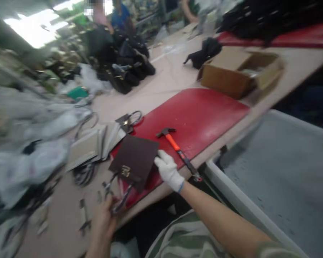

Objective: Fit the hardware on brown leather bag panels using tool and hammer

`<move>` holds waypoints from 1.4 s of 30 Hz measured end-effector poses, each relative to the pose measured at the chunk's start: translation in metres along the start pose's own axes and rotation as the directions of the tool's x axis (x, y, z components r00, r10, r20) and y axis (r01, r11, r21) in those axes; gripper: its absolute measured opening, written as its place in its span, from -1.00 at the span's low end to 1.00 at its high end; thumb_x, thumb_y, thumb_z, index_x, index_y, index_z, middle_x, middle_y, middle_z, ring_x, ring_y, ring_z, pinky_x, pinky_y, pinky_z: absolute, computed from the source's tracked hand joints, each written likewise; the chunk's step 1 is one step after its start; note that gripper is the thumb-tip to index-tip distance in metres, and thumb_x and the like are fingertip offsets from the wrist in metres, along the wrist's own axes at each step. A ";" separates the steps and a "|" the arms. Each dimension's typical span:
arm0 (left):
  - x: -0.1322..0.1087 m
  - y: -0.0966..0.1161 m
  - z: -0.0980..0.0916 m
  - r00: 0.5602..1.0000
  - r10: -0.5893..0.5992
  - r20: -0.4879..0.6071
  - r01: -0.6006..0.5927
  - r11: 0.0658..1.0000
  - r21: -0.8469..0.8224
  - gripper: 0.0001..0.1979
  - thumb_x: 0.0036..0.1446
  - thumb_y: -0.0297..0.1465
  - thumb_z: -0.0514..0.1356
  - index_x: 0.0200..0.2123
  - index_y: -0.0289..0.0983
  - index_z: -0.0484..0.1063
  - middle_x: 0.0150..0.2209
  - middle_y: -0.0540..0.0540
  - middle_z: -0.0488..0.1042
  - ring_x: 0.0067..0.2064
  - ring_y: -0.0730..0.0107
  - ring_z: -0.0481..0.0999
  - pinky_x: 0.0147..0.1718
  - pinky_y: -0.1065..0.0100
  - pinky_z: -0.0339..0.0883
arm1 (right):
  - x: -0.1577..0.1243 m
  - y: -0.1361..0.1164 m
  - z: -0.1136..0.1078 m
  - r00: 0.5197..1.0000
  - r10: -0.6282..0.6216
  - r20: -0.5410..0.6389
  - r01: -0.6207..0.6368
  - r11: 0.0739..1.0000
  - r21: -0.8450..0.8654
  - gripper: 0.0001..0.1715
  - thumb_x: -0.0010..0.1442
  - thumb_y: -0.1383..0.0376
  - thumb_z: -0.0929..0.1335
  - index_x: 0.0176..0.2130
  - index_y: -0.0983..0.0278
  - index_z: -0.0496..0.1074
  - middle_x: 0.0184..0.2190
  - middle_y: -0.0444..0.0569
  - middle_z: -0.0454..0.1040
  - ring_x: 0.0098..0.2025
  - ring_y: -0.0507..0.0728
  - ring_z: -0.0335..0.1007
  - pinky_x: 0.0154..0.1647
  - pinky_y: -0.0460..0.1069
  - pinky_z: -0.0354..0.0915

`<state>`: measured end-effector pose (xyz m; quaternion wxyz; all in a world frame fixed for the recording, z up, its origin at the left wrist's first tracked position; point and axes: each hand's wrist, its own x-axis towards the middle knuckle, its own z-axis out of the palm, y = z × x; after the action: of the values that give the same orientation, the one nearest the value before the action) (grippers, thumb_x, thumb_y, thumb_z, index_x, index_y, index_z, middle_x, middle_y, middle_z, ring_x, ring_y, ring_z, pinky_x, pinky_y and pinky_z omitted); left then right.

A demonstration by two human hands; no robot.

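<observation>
A dark brown flat bag panel (134,159) with a gold-coloured metal clasp (125,171) lies tilted over the near left part of a red mat (201,113). My right hand (168,170), in a white glove, grips the panel's right edge, thumb and fingers closed on it. My left hand (104,215) is bare and blurred, closed at the looped dark handle (123,200) on the panel's near side. Its fingertips are partly hidden. Beside my right hand, a claw hammer (174,145) with an orange and black handle lies on the mat.
Stacked pale panels (97,143) and a small dark piece with a loop (126,123) lie left. Plastic-wrapped goods (29,172) crowd the far left. Behind the mat stand a cardboard box (231,73) and black bags (123,61). A grey bin (280,179) adjoins the table's right edge.
</observation>
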<state>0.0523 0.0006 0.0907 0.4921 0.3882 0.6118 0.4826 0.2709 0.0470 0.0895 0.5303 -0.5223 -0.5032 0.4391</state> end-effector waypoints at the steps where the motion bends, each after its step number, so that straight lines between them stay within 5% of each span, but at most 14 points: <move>1: -0.013 0.001 -0.016 0.991 -0.089 -0.102 0.088 0.996 -0.017 -0.57 0.18 0.03 0.31 -0.42 -0.22 0.48 -0.46 -0.03 0.51 -0.33 0.24 0.59 -0.35 0.18 0.58 | 0.004 0.002 -0.005 1.000 0.025 0.015 -0.026 0.996 0.081 -0.55 0.30 0.16 0.20 0.04 0.30 0.43 -0.01 0.12 0.56 0.05 0.22 0.47 0.09 0.07 0.36; 3: -0.033 0.001 -0.029 0.937 -0.266 -0.228 0.246 0.963 -0.113 -0.47 -0.07 0.11 0.42 -0.55 -0.22 0.41 -0.59 0.01 0.43 -0.47 0.28 0.54 -0.50 0.22 0.55 | 0.017 0.007 -0.013 0.993 0.082 0.082 -0.098 0.972 0.212 -0.44 0.34 0.05 0.12 0.12 0.30 0.35 0.03 0.19 0.55 0.03 0.26 0.50 0.02 0.12 0.40; 6: -0.050 -0.004 -0.022 0.895 -0.371 -0.247 0.326 0.923 -0.204 -0.39 -0.30 0.13 0.49 -0.48 -0.26 0.44 -0.55 0.00 0.47 -0.56 0.42 0.46 -0.61 0.32 0.49 | 0.032 0.007 -0.019 0.966 0.152 0.208 -0.213 0.924 0.317 -0.29 0.35 -0.12 -0.02 0.08 0.25 0.34 0.00 0.22 0.56 -0.03 0.28 0.55 -0.08 0.16 0.45; 10: -0.079 -0.013 0.005 0.871 -0.438 -0.223 0.385 0.890 -0.243 -0.31 -0.34 0.17 0.49 -0.47 -0.31 0.42 -0.57 -0.02 0.47 -0.59 0.44 0.47 -0.63 0.40 0.46 | 0.035 0.000 -0.018 0.929 0.247 0.277 -0.358 0.796 0.489 -0.52 0.14 -0.03 0.39 -0.05 0.18 0.43 -0.03 0.07 0.60 -0.02 0.28 0.55 -0.02 0.16 0.44; 13: -0.109 -0.020 0.030 0.849 -0.523 -0.079 0.474 0.818 -0.325 -0.30 -0.28 0.17 0.48 -0.40 -0.35 0.44 -0.50 -0.09 0.54 -0.57 0.40 0.52 -0.62 0.43 0.44 | 0.036 0.001 -0.015 0.931 0.233 0.280 -0.349 0.794 0.498 -0.49 0.02 0.02 0.47 -0.06 0.17 0.49 -0.03 0.04 0.61 0.05 0.30 0.52 0.12 0.20 0.40; 17: -0.125 -0.025 0.070 0.780 -0.580 0.237 0.621 0.668 -0.410 -0.33 -0.18 0.10 0.47 -0.32 -0.40 0.46 -0.42 -0.20 0.57 -0.53 0.31 0.57 -0.60 0.41 0.43 | 0.038 0.003 -0.017 0.955 0.241 0.172 -0.273 0.941 0.201 -0.32 0.05 -0.03 0.46 0.10 0.19 0.47 0.15 0.09 0.52 0.24 0.36 0.38 0.31 0.26 0.25; 20: -0.116 -0.024 0.092 0.758 -0.583 0.294 0.647 0.612 -0.455 -0.47 0.01 -0.02 0.40 -0.30 -0.42 0.46 -0.43 -0.21 0.55 -0.53 0.31 0.57 -0.58 0.40 0.43 | 0.035 -0.011 -0.024 0.985 0.127 0.119 -0.089 0.954 -0.286 -0.22 0.13 -0.03 0.43 0.24 0.24 0.40 0.32 0.18 0.33 0.32 0.43 0.27 0.37 0.31 0.16; 23: -0.102 -0.020 0.102 0.775 -0.569 0.274 0.623 0.615 -0.483 -0.58 0.15 -0.11 0.30 -0.29 -0.42 0.46 -0.44 -0.19 0.53 -0.54 0.30 0.56 -0.58 0.38 0.42 | 0.026 -0.029 -0.027 0.961 -0.103 0.255 0.252 0.704 -0.664 -0.23 0.24 -0.03 0.30 0.25 0.36 0.39 0.34 0.28 0.25 0.35 0.49 0.20 0.34 0.34 0.19; 31: -0.079 -0.034 0.111 0.741 -0.537 0.403 0.668 0.649 -0.363 -0.69 0.02 -0.23 0.34 -0.31 -0.37 0.46 -0.54 -0.12 0.46 -0.59 0.24 0.51 -0.60 0.26 0.45 | 0.001 -0.011 0.012 0.716 -0.219 0.662 0.697 0.276 -0.662 -0.28 0.22 0.01 0.29 0.21 0.38 0.42 0.24 0.30 0.36 0.26 0.49 0.25 0.23 0.38 0.22; 34: -0.077 -0.039 0.095 0.640 -0.566 0.520 0.729 0.661 -0.178 -0.75 0.00 -0.29 0.36 -0.41 -0.34 0.43 -0.56 -0.10 0.45 -0.59 0.24 0.50 -0.61 0.23 0.45 | -0.002 -0.003 0.022 0.674 -0.221 0.705 0.738 0.180 -0.650 -0.26 0.28 -0.02 0.23 0.21 0.40 0.43 0.22 0.33 0.38 0.25 0.52 0.24 0.24 0.44 0.15; 36: -0.076 -0.033 0.066 0.638 -0.576 0.512 0.690 0.722 -0.047 -0.80 0.04 -0.34 0.33 -0.45 -0.34 0.42 -0.54 -0.08 0.46 -0.59 0.32 0.48 -0.58 0.30 0.43 | -0.002 -0.001 0.024 0.658 -0.231 0.717 0.753 0.157 -0.639 -0.23 0.30 -0.05 0.20 0.20 0.43 0.45 0.22 0.34 0.38 0.24 0.53 0.23 0.23 0.44 0.15; 38: -0.070 -0.018 0.022 0.782 -0.517 0.347 0.538 0.842 0.042 -0.84 0.14 -0.36 0.27 -0.42 -0.34 0.46 -0.50 -0.06 0.49 -0.56 0.41 0.48 -0.52 0.38 0.42 | -0.001 -0.002 0.024 0.647 -0.238 0.725 0.762 0.153 -0.629 -0.22 0.31 -0.06 0.17 0.19 0.44 0.46 0.21 0.34 0.39 0.23 0.52 0.24 0.21 0.43 0.17; 40: -0.059 0.003 -0.031 0.939 -0.344 -0.007 0.336 0.913 0.231 -0.83 0.25 -0.33 0.19 -0.32 -0.30 0.50 -0.43 -0.07 0.54 -0.46 0.37 0.54 -0.41 0.36 0.45 | -0.001 -0.003 0.024 0.647 -0.233 0.726 0.762 0.153 -0.630 -0.21 0.33 -0.06 0.14 0.19 0.45 0.46 0.20 0.35 0.39 0.22 0.52 0.25 0.21 0.43 0.17; 42: -0.042 0.022 -0.083 0.937 -0.036 -0.346 0.240 0.787 0.569 -0.83 0.28 -0.35 0.18 -0.23 -0.30 0.54 -0.27 -0.17 0.60 -0.21 0.25 0.61 -0.17 0.30 0.46 | -0.002 -0.005 0.025 0.655 -0.216 0.724 0.755 0.153 -0.638 -0.20 0.35 -0.06 0.13 0.20 0.47 0.45 0.21 0.36 0.38 0.23 0.52 0.24 0.22 0.43 0.16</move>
<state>-0.0202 -0.0520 0.1256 0.2726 0.3953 0.8311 0.2807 0.2460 0.0477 0.0928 0.1171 -0.3950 -0.9111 -0.0163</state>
